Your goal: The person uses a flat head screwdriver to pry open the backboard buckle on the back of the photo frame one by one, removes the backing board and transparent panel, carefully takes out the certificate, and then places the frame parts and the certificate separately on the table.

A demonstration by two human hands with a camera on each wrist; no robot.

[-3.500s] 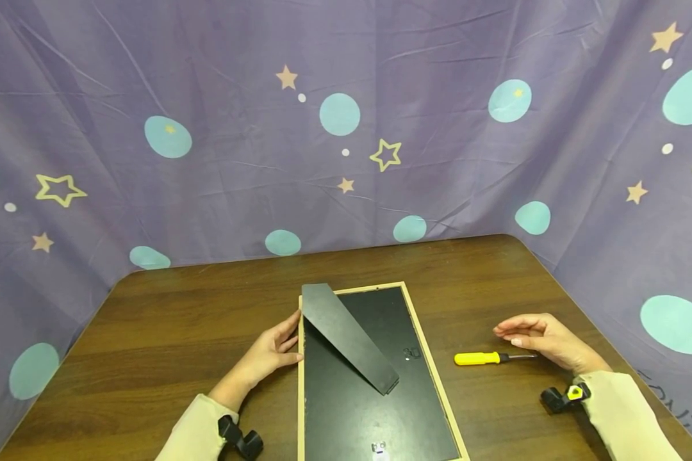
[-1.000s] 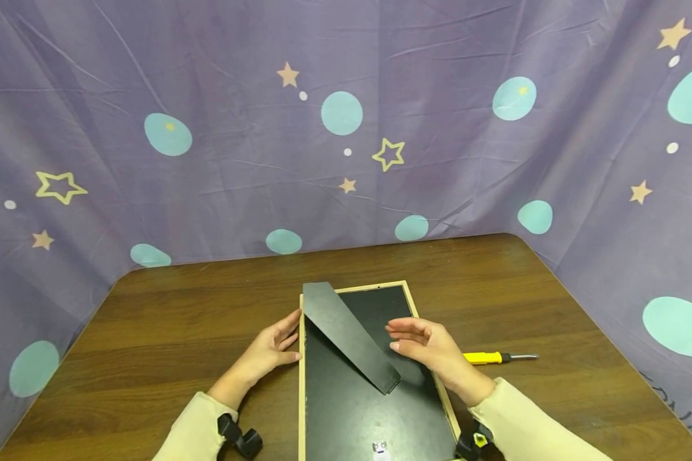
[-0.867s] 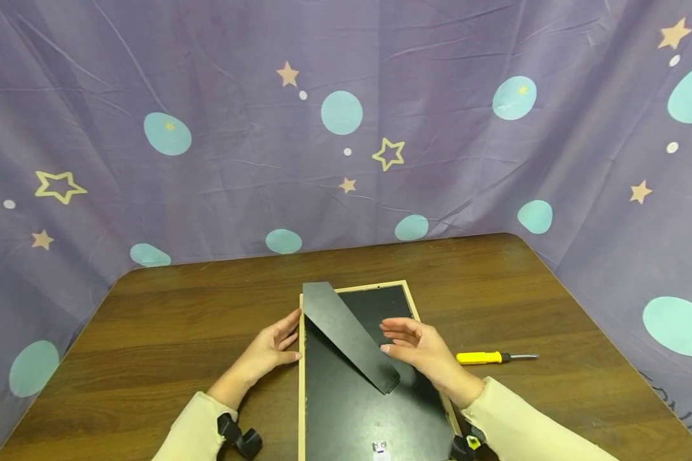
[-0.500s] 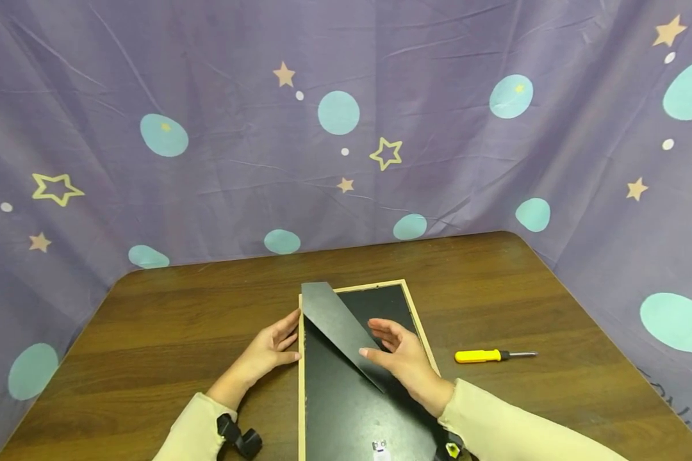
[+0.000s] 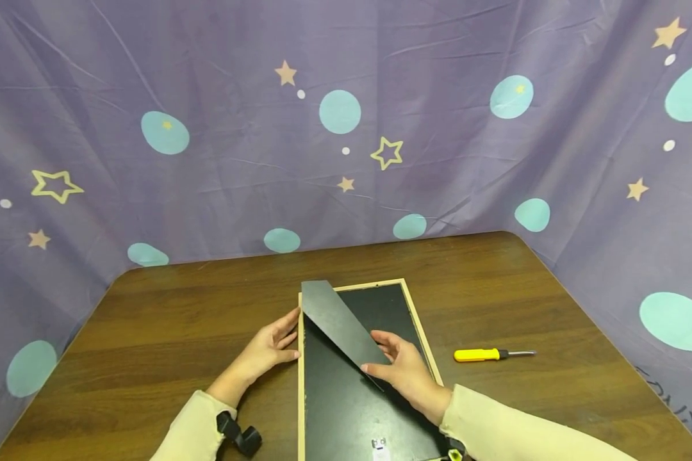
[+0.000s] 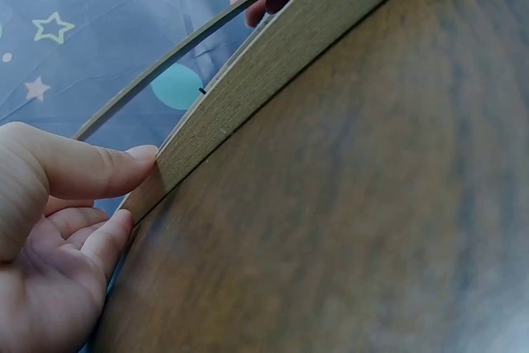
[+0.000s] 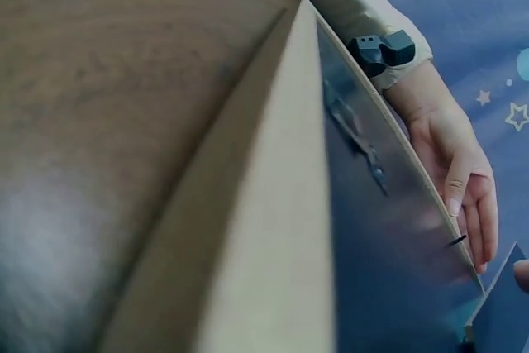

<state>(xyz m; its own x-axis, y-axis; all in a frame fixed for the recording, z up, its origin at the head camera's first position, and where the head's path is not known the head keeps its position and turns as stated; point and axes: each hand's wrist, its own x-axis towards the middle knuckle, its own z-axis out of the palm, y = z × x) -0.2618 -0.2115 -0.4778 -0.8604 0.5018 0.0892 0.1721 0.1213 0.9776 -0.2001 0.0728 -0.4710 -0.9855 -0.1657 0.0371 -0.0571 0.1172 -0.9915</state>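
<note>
A picture frame (image 5: 302, 384) lies back side up on the table, with pale wood edges and a black backing. Its dark easel stand (image 5: 337, 317) slants up off the backing. My left hand (image 5: 262, 351) rests along the frame's left edge, fingers fairly straight; in the left wrist view the thumb (image 6: 107, 169) touches the wood near a corner. My right hand (image 5: 406, 368) holds the stand near its lower end, thumb at the left side and fingers at the right. The right wrist view shows the stand (image 7: 506, 307) and just a fingertip of that hand.
A yellow-handled screwdriver (image 5: 477, 355) lies on the wooden table (image 5: 196, 307) to the right of the frame. A small metal fitting (image 5: 378, 443) sits low on the backing. A purple patterned curtain (image 5: 236, 179) hangs behind the table.
My right hand has come left from beside the screwdriver, over the frame, and now takes hold of the stand's lower part. My left hand, the frame and the screwdriver have stayed put.
</note>
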